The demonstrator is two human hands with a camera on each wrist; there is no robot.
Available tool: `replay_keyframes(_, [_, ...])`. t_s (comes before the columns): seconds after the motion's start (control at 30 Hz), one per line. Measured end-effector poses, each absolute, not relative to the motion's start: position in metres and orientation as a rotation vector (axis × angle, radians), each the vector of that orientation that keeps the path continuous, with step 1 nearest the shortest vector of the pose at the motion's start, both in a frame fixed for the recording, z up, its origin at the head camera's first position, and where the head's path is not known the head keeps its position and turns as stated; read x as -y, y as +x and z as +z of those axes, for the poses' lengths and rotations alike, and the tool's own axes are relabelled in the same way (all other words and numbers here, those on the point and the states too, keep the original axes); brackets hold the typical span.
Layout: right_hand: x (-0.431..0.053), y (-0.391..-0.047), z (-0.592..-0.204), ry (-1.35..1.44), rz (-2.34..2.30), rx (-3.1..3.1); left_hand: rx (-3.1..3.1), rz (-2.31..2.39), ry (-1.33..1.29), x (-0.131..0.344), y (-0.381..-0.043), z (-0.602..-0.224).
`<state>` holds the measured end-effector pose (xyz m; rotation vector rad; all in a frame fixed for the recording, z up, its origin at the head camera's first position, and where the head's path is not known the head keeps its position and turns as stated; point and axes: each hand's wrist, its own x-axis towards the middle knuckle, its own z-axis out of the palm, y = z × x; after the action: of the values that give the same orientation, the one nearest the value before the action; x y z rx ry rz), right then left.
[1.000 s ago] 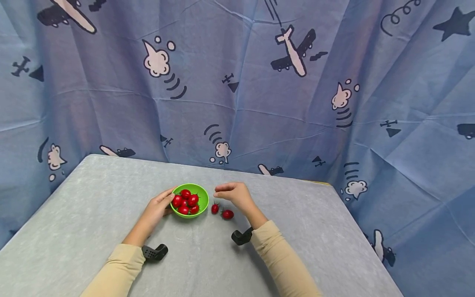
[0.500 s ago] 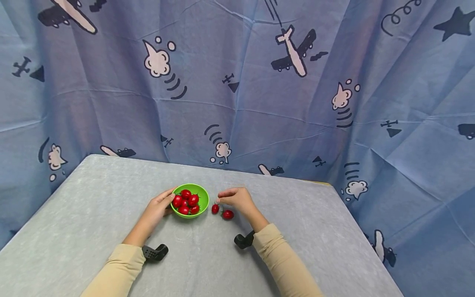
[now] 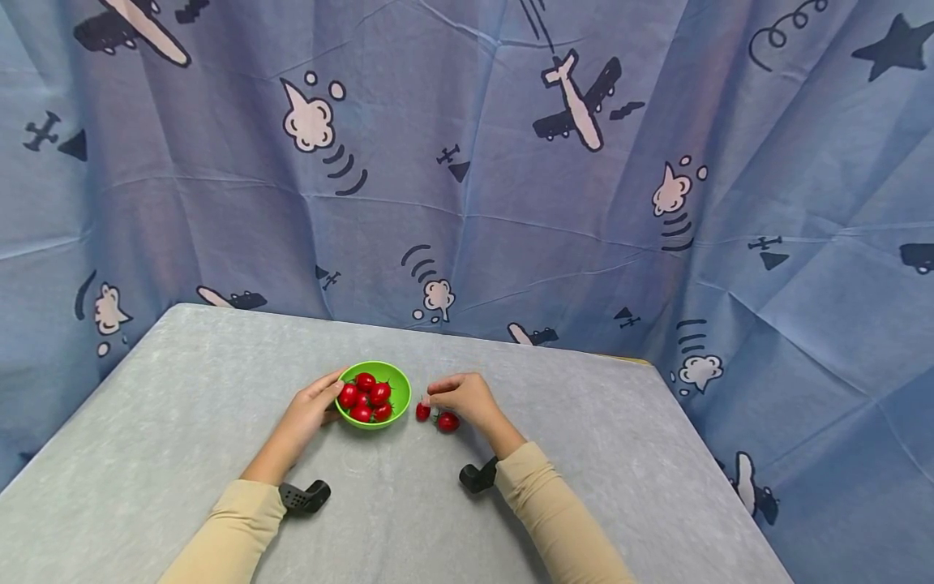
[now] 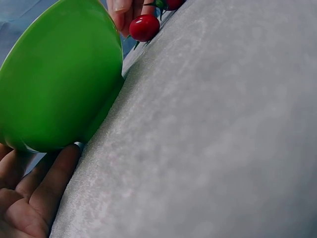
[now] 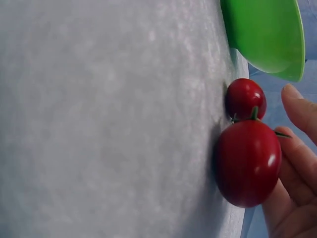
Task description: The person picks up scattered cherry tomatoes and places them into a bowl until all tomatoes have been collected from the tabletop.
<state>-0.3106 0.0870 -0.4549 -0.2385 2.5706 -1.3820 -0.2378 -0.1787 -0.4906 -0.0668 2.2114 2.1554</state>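
Note:
A green bowl (image 3: 398,388) with several red cherry tomatoes (image 3: 380,393) inside stands on the table. My left hand (image 3: 310,407) holds its left side, thumb at the rim and the other fingers against the outer wall. Right of the bowl, a small cherry tomato (image 3: 422,411) and a larger cherry tomato (image 3: 447,422) lie on the tabletop. Just over the small one is my right hand (image 3: 470,399), thumb and fingertips apart with nothing pinched. In the right wrist view the larger tomato (image 5: 247,162) partly covers that hand's fingers (image 5: 297,153).
Grey-white cloth covers the table (image 3: 409,511). A blue curtain (image 3: 481,162) printed with planes hangs behind its far edge. Each wrist carries a black device, the left device (image 3: 305,496) and the right device (image 3: 477,476).
My right hand has come down and slightly right, to just over the small cherry tomato. The left hand and bowl have stayed in place.

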Motion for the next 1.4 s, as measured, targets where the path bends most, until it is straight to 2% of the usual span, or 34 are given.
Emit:
replay_keyframes(1.03, [-0.081,-0.309,-0.458,-0.267,-1.299,-2.554,-2.223,2.148,-0.089,0.178,-0.238,-0.49])
replay_keyframes(1.4, [-0.084,-0.31,-0.447,-0.134,-1.424,-2.549,-2.225,2.147,-0.071,0.178,-0.237,-0.49])
